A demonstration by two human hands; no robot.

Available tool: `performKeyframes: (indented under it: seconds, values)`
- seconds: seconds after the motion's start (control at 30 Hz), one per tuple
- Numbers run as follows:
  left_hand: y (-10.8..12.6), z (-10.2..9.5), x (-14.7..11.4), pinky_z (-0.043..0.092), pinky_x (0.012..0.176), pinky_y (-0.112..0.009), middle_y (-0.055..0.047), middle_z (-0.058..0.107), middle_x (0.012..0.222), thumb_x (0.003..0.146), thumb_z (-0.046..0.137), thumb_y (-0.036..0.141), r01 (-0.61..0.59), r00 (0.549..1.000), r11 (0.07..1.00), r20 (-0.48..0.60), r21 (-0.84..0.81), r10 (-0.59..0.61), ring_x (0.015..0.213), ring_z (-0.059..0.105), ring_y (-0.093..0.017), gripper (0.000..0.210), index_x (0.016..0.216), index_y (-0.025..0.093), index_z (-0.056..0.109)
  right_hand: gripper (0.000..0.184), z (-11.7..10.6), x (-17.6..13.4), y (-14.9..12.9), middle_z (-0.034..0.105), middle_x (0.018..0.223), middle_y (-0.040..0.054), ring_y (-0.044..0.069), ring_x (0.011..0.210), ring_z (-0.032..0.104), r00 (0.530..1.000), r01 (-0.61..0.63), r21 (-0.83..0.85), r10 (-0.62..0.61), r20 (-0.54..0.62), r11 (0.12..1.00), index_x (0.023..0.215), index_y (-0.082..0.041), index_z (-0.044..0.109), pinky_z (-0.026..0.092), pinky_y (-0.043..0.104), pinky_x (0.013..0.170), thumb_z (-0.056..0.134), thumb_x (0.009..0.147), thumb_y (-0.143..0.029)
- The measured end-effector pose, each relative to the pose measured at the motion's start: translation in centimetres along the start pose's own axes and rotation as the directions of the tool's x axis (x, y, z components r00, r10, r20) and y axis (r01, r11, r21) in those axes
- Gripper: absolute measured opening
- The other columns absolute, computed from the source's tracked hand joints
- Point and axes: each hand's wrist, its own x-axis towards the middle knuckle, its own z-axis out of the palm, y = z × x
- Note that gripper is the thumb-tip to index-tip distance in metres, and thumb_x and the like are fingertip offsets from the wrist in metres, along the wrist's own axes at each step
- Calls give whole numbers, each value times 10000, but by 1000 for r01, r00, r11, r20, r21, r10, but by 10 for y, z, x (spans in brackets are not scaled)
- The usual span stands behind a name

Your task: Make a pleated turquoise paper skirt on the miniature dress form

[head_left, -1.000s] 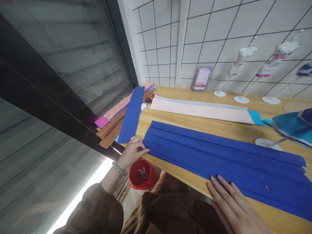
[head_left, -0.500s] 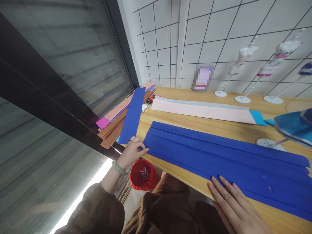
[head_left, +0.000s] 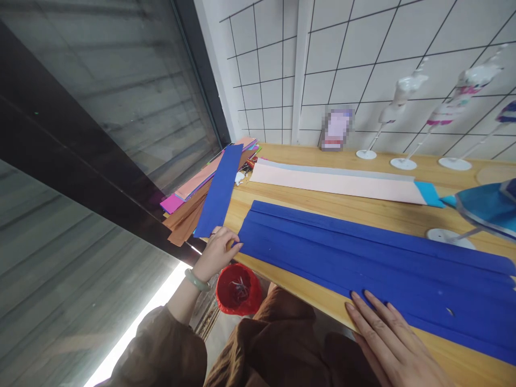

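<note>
Several long strips of blue crepe-like paper [head_left: 322,252] lie lengthwise, overlapping, along the front of the wooden table [head_left: 290,279]. My left hand [head_left: 220,250] rests at the table's front edge by their left end, fingers curled and thumb pointing right, with bare wood showing in the gap between thumb and forefinger. Just behind it lies the lower end of a separate blue strip [head_left: 220,188]. My right hand [head_left: 387,333] is laid flat near the front edge, its fingertips pressing on the lower border of the blue sheets.
A pale pink strip [head_left: 334,183] lies behind the blue ones. Brown and pink strips [head_left: 187,209] are piled at the left end. White stands [head_left: 403,163] with small figures and a phone [head_left: 337,129] are at the back. Below the edge is a red-lined bin [head_left: 237,290].
The blue edge between my left thumb and forefinger has gone from the gap, and that hand has shifted slightly left. My right hand stays flat in place.
</note>
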Motion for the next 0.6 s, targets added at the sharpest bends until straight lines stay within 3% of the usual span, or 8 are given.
performKeyframes:
  seconds: [0.43,0.6]
  values:
    - [0,5,-5,409,891,-380,-52,598,987,896,466,200,-44,998,998,-49,-38,42,979,510,-207,127,973,207,566,516,5,2,1,436,1446,85,307,1357,337,1000,-25,16,25,-3,1000,1406,-142,411,283,513,1105,460,901,-237]
    - [7,4,-5,412,923,-392,-71,596,1033,899,447,193,-75,996,992,-45,98,80,1033,514,-230,178,1022,202,575,467,-3,6,-4,462,1428,91,303,1351,351,998,-68,30,67,20,997,1360,-143,472,298,516,1103,484,896,-197]
